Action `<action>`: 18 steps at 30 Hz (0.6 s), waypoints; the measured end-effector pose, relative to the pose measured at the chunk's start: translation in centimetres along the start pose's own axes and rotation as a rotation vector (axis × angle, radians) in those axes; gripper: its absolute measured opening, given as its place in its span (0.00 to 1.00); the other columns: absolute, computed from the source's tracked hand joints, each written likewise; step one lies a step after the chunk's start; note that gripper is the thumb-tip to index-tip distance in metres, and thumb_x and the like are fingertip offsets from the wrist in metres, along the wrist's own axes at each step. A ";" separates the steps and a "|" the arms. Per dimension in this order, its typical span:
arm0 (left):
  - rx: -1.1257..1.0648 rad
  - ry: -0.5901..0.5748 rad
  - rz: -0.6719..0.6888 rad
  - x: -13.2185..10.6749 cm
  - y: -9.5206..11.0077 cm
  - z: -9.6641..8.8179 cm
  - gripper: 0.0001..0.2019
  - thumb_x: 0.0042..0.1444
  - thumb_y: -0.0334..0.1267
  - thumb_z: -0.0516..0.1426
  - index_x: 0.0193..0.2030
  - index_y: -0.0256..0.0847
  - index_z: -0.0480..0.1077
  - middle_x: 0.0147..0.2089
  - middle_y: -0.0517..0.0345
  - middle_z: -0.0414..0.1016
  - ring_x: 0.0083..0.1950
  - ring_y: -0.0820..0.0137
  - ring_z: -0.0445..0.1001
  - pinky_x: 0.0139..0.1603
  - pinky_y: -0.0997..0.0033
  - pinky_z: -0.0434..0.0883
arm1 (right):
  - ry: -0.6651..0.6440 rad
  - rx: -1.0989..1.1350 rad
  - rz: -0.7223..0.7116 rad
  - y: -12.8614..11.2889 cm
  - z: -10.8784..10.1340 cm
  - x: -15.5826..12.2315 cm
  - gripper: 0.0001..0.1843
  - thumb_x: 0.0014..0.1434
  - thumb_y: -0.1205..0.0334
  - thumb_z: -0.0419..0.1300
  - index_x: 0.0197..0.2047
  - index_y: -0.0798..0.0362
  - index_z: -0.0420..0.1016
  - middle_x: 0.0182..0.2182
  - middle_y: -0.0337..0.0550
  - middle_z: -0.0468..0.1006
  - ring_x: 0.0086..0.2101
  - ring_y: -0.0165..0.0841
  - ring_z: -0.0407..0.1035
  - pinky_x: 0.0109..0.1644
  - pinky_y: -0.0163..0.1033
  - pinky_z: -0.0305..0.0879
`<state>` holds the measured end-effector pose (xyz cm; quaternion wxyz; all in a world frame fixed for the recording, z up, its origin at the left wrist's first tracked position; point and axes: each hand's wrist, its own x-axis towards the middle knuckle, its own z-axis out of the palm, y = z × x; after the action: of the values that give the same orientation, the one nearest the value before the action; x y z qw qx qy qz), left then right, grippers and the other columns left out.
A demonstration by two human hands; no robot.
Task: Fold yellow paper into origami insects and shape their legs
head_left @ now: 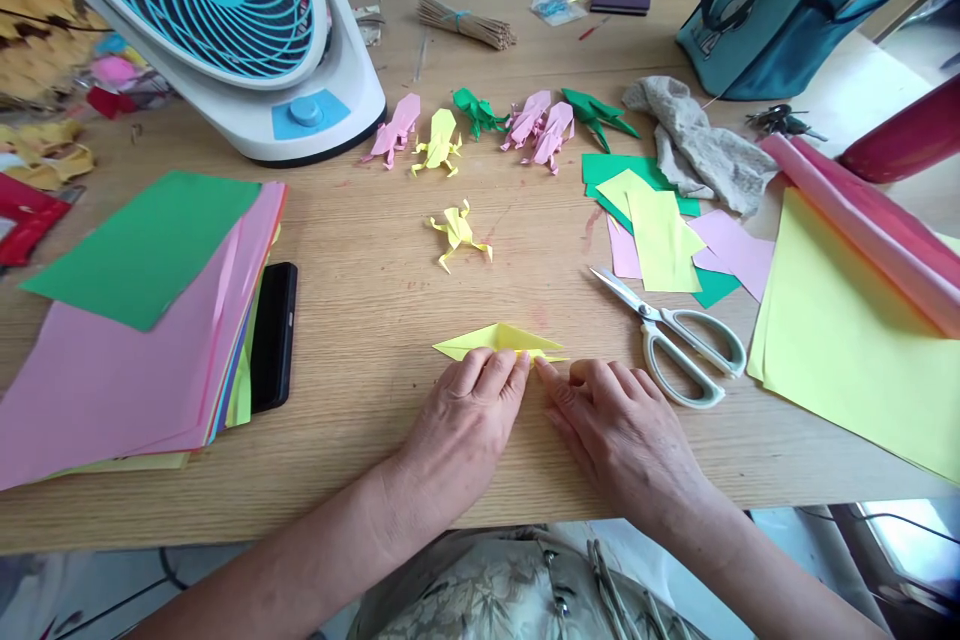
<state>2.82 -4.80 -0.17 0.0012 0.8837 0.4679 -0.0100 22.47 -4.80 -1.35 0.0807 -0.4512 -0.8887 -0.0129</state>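
A strip of yellow origami paper [498, 336], folded to long points at both ends, lies on the table close to me. My left hand [466, 422] is closed over its near edge, with thumb and fingertips pressing it down. My right hand [624, 432] has its fingers curled and its index fingertip against the right end of the same paper; its thumb is partly hidden. Beyond the paper sits a finished yellow paper frog [458, 234]. White-handled scissors [686, 345] lie just right of my right hand, blades pointing to the upper left.
Pink, yellow and green paper frogs [439, 142] stand in a row farther back. Paper sheets [142, 360] and a black phone [274, 335] lie left; paper offcuts [664, 235], a cloth [705, 140] and yellow sheets [855, 340] lie right. A fan [315, 115] stands back left.
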 end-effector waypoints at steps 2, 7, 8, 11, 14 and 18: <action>0.007 0.000 0.014 -0.3 -0.2 0.0 0.24 0.66 0.31 0.50 0.68 0.34 0.60 0.58 0.47 0.71 0.54 0.62 0.68 0.54 0.62 0.70 | -0.018 0.007 0.011 0.0 0.0 0.2 0.17 0.68 0.61 0.52 0.58 0.52 0.71 0.36 0.45 0.73 0.35 0.36 0.64 0.38 0.42 0.55; 0.048 0.105 0.062 -1.9 -0.5 0.0 0.24 0.68 0.30 0.44 0.70 0.34 0.57 0.63 0.49 0.68 0.61 0.63 0.65 0.58 0.62 0.66 | -0.008 0.032 0.009 0.1 0.2 0.3 0.20 0.68 0.61 0.52 0.61 0.54 0.68 0.36 0.45 0.72 0.35 0.36 0.64 0.38 0.43 0.56; 0.062 0.126 0.062 -2.1 -0.5 0.0 0.23 0.68 0.29 0.43 0.69 0.33 0.58 0.65 0.48 0.67 0.62 0.63 0.65 0.58 0.63 0.66 | -0.003 0.034 0.005 0.1 0.3 0.3 0.20 0.67 0.61 0.53 0.61 0.54 0.68 0.36 0.45 0.72 0.35 0.37 0.64 0.38 0.43 0.56; 0.088 0.136 0.055 -2.5 -0.4 0.1 0.23 0.68 0.28 0.44 0.68 0.33 0.60 0.66 0.49 0.66 0.62 0.64 0.65 0.59 0.63 0.66 | 0.018 0.034 -0.002 0.2 0.4 0.2 0.20 0.67 0.62 0.54 0.60 0.55 0.68 0.36 0.45 0.71 0.35 0.37 0.64 0.38 0.43 0.56; 0.091 0.083 0.057 -2.1 -0.5 0.2 0.24 0.67 0.28 0.45 0.69 0.33 0.58 0.66 0.50 0.66 0.62 0.64 0.65 0.59 0.63 0.67 | 0.020 0.034 -0.011 0.2 0.5 0.2 0.19 0.66 0.63 0.54 0.59 0.55 0.69 0.36 0.45 0.71 0.34 0.37 0.63 0.37 0.43 0.55; 0.083 0.011 0.049 -1.4 -0.3 -0.1 0.25 0.66 0.29 0.46 0.69 0.35 0.57 0.62 0.50 0.69 0.58 0.64 0.68 0.55 0.63 0.70 | 0.017 0.024 -0.014 0.2 0.4 0.1 0.19 0.65 0.64 0.55 0.58 0.55 0.70 0.36 0.45 0.71 0.34 0.37 0.63 0.37 0.43 0.55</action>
<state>1.81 -5.75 -0.09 -0.0380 0.8943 0.4452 -0.0245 22.50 -4.52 -1.76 0.0938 -0.4438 -0.8912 -0.0065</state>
